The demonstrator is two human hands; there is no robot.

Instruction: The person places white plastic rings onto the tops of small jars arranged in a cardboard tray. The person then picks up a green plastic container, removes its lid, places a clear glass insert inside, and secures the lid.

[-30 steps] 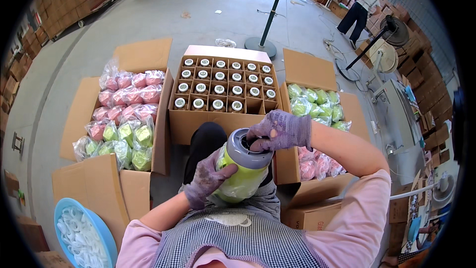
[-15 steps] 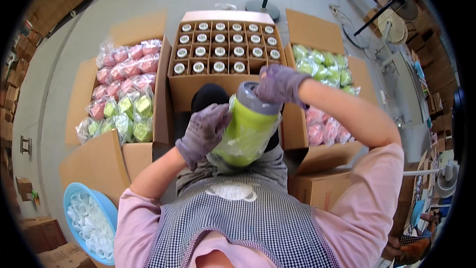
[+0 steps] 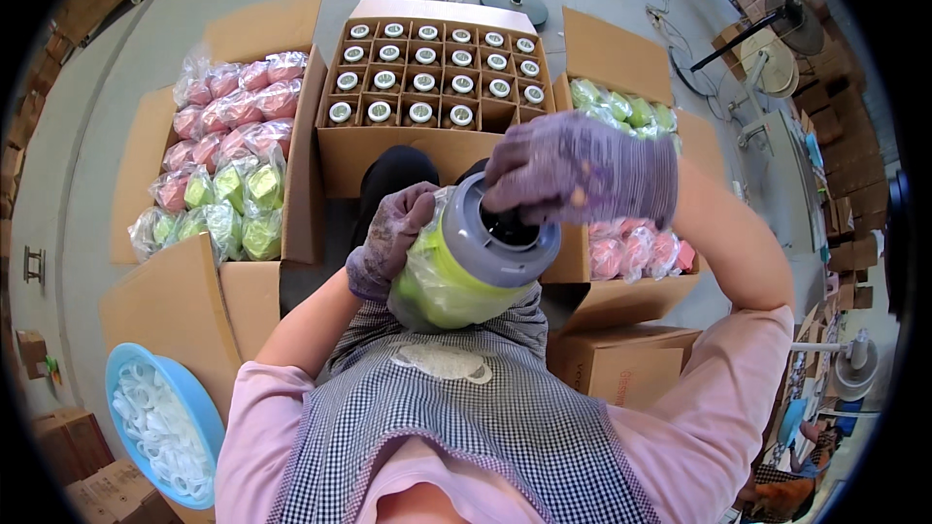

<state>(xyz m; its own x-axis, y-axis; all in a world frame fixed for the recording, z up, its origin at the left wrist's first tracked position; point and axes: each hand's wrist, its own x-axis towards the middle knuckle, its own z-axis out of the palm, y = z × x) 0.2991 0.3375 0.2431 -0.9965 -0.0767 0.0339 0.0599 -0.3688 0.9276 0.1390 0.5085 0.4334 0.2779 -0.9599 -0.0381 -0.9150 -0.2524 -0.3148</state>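
Both our gloved hands hold the green jar [image 3: 456,277]: left hand [image 3: 388,238] fingers wrap its side, right hand [image 3: 582,170] fingers close over its grey lid [image 3: 495,238].

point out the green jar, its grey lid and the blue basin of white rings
green jar [image 3: 442,281], head view, on its wrapped side wall
grey lid [image 3: 485,243], head view, on the lid's outer rim
blue basin [image 3: 199,408], head view, on its right rim
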